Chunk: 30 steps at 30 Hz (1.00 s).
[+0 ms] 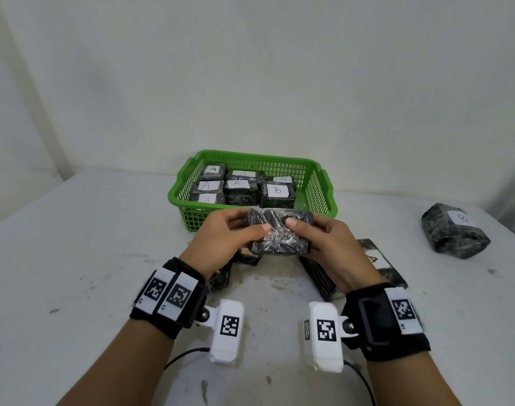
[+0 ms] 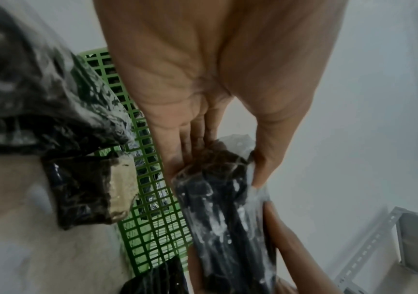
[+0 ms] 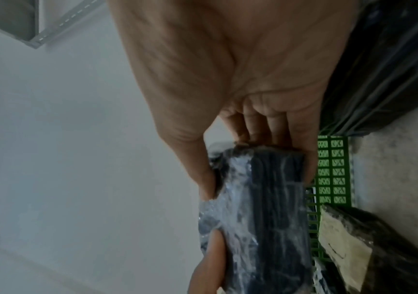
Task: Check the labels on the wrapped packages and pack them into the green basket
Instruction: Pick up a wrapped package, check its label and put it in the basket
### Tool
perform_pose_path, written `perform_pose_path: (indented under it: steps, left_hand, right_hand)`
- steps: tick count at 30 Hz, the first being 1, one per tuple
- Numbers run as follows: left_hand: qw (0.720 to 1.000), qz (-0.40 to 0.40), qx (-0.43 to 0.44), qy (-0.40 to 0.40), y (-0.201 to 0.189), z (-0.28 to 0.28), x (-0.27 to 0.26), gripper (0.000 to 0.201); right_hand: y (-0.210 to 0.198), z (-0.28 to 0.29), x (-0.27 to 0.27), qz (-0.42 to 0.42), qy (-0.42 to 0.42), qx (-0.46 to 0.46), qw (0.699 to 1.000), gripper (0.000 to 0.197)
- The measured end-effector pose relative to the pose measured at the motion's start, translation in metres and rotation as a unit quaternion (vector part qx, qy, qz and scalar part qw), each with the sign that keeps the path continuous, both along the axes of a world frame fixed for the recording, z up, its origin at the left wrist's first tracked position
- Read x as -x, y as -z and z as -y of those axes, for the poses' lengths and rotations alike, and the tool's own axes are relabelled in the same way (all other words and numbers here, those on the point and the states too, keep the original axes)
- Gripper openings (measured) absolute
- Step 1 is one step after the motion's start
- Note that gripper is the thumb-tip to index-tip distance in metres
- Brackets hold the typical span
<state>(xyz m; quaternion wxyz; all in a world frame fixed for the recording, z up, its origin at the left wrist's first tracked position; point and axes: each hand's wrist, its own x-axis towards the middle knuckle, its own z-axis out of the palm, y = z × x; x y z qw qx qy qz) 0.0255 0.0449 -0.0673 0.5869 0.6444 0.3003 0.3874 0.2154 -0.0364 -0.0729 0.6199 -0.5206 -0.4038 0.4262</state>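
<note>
Both hands hold one black plastic-wrapped package (image 1: pixel 279 234) in the air just in front of the green basket (image 1: pixel 320 186). My left hand (image 1: pixel 235 232) grips its left end, thumb on top; my right hand (image 1: pixel 318 235) grips its right end the same way. No label shows on the side facing up. The left wrist view shows the package (image 2: pixel 218 208) between thumb and fingers, as does the right wrist view of the package (image 3: pixel 260 208). Inside the basket lie several wrapped packages with white labels, most marked A (image 1: pixel 206 186) and one marked B (image 1: pixel 277 190).
More wrapped packages lie on the white table under my hands, one at the right (image 1: pixel 379 262) and some at the left (image 1: pixel 221 276). A separate package labelled B (image 1: pixel 454 231) sits far right. A metal shelf frame (image 2: pixel 378 238) stands off to the side.
</note>
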Motion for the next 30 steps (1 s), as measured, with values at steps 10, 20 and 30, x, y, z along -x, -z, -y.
perform_pose_path:
  steps: [10, 20, 30]
  left_hand:
    - [0.996, 0.064, 0.063, -0.009, -0.0024, 0.0007, -0.0028, 0.030]
    - [0.998, -0.019, 0.011, 0.062, -0.0001, 0.0015, 0.0013, 0.035]
    - [0.998, 0.041, 0.038, 0.031, -0.0072, 0.0027, 0.0026, 0.047]
  right_hand:
    - [0.0023, -0.0004, 0.0000, 0.006, -0.018, 0.005, 1.000, 0.040]
    - [-0.0014, 0.0024, 0.0001, 0.022, -0.009, -0.019, 1.000, 0.047]
    - [-0.0014, 0.0036, -0.0015, 0.060, -0.017, -0.032, 0.998, 0.053]
